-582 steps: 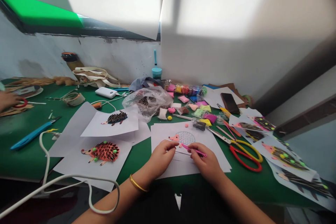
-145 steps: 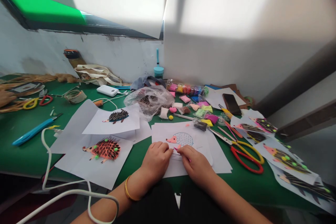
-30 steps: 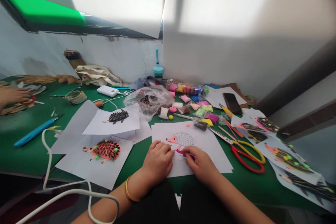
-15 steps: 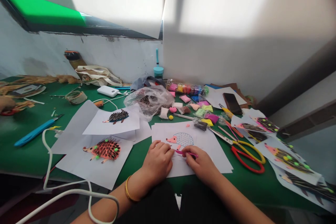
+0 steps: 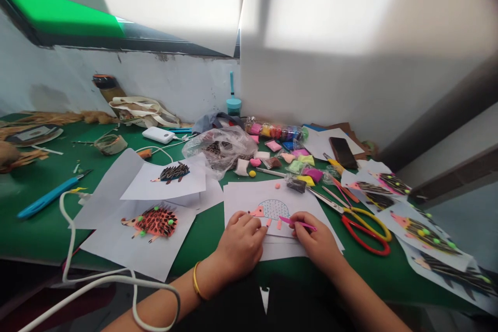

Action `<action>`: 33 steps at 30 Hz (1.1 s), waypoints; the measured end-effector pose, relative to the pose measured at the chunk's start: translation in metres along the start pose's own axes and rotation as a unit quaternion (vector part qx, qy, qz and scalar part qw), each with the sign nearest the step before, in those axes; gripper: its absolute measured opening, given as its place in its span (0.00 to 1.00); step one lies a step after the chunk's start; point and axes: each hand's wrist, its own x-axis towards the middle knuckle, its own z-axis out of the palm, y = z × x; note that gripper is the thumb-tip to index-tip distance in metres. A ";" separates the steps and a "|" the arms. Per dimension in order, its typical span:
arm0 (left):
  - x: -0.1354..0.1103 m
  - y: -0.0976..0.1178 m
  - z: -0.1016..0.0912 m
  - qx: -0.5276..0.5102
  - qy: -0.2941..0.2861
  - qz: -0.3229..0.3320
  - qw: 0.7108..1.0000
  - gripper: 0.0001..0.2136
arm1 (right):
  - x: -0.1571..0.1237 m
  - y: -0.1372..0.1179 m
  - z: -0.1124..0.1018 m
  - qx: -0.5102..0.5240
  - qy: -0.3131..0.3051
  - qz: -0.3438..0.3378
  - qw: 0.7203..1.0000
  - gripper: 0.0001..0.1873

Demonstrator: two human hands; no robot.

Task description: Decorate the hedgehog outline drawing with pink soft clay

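My left hand (image 5: 241,246) rests curled on the lower edge of a white paper sheet (image 5: 249,192), a gold bangle (image 5: 195,280) on its wrist. Nothing shows in its fingers. Just above lies a hedgehog drawing (image 5: 272,210) with a pink clay snout and a dotted grey body. Two small pink clay bits (image 5: 268,222) sit below the body. My right hand (image 5: 313,236) pinches a slim pink clay tool (image 5: 299,224), whose tip points left toward the drawing. At the far left edge, a co-worker's hand (image 5: 8,155) is partly visible.
Red-and-yellow scissors (image 5: 365,233) lie right of the sheet. Clay packets (image 5: 295,166) and a plastic bag (image 5: 220,150) lie behind it. Hedgehog collages (image 5: 150,222) lie to the left and right on the green table (image 5: 39,176). A white cable (image 5: 64,228) runs along the near edge.
My right hand has moved right, drawing the pink tool away from the hedgehog's underside. My left hand has shifted slightly right. The co-worker's hand has moved further toward the left edge.
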 end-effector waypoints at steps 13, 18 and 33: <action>0.011 0.017 0.009 0.043 -0.092 -0.006 0.995 0.14 | -0.001 0.002 0.011 0.031 -0.008 0.001 0.999 0.10; 0.014 0.017 0.007 0.052 -0.114 0.003 0.992 0.15 | -0.002 0.000 0.012 0.026 -0.010 -0.014 1.000 0.10; 0.021 0.016 0.004 0.053 -0.162 0.010 0.985 0.12 | -0.005 -0.003 0.010 0.000 -0.029 -0.048 0.998 0.08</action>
